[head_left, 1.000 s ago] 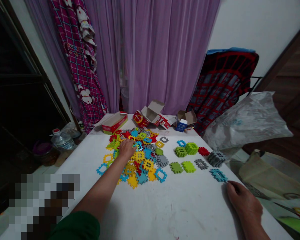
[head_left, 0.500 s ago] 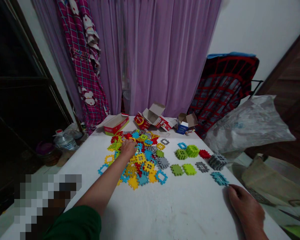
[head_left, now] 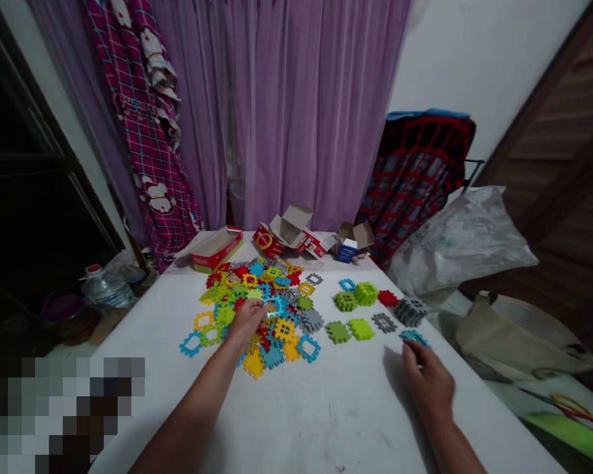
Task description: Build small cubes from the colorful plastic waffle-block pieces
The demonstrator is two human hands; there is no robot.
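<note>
A heap of colourful plastic interlocking tiles lies on the white table, some solid, some windowed, some open frames. Over its middle, my left hand is closed, with a light blue square frame tile at its fingertips. My right hand hovers at the right, fingers curled and thumb near the forefinger; nothing shows between them. Just beyond it sits a teal tile, partly covered by the fingertips. Grey stacked tiles, a red tile and a grey frame tile lie past that.
Green stacks and flat green tiles lie right of the heap. Along the back stand an open red-green box, opened red cartons and a blue carton. Beyond the right edge is a beige bag.
My left hand has drawn back from the heap toward me, a light blue frame tile now at its fingers. My right hand has moved inward and up beside the teal tile. The view has shifted.
</note>
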